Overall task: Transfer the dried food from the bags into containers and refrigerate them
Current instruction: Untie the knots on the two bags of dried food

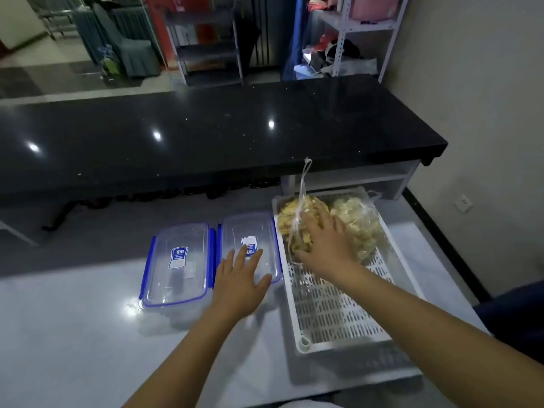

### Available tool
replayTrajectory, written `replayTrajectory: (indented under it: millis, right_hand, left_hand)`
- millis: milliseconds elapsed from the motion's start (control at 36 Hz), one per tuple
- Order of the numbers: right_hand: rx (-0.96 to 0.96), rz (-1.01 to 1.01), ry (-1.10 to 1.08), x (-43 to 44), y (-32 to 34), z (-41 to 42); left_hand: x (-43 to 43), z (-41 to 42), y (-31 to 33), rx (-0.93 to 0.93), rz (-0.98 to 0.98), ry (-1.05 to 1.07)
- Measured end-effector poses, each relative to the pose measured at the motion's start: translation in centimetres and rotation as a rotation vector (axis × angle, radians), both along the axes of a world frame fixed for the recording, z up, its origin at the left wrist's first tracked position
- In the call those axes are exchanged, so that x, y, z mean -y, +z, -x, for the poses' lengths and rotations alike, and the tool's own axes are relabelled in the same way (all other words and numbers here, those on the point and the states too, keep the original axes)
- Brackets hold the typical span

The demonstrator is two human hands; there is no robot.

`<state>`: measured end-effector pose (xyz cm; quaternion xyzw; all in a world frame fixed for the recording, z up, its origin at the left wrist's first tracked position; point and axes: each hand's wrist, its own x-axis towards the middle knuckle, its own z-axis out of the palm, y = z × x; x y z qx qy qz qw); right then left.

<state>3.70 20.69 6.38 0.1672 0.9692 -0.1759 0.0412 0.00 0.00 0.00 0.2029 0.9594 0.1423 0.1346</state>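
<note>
The right hand [322,241] lies spread on the clear plastic bag of yellow dried strips [300,222] in the white slotted plastic basket [332,313]; whether it grips is unclear. The left hand [240,278] rests flat, fingers released, on the nearer end of the right-hand clear blue-clipped lidded container [250,231] on the pale table [73,334].

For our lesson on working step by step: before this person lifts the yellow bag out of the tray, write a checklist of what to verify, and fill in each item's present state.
1. Right hand on the yellow bag: ok, the palm rests on it; a closed grip cannot be told.
2. Right container open to receive food: not ok, the lid is on.
3. Left container open: not ok, lid on, blue clips down.
4. Left hand steadying the right container: ok, it lies flat on the lid.
5. Bag untied: cannot tell; its neck stands up twisted.
6. Pale bag clear of the lift: not ok, it lies against the yellow bag in the white tray.
</note>
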Motion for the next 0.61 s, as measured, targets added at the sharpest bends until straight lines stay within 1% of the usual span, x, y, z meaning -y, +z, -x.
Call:
replayTrajectory:
  millis: [56, 250, 333, 444, 611]
  right_hand:
    - [0.018, 0.017, -0.018, 0.3, 0.0, 1.1]
    - [0.072, -0.149, -0.034, 1.3, -0.5, 4.1]
    - [0.067, -0.159, -0.036, 1.2, -0.9, 4.4]
    - [-0.018, -0.083, -0.056, 0.9, -1.2, 4.2]
    - [-0.140, -0.039, -0.099, 0.8, -1.7, 3.6]
  left_hand:
    - [0.1, 0.0, 0.0, 0.006, -0.008, 0.004]
    - [0.3, -0.4, -0.5, -0.013, -0.022, -0.002]
    - [0.1, -0.5, -0.5, -0.023, -0.013, 0.000]
    - [0.1, -0.7, -0.6, -0.036, -0.003, -0.001]
    - [0.3, -0.4, -0.6, -0.018, -0.011, -0.011]
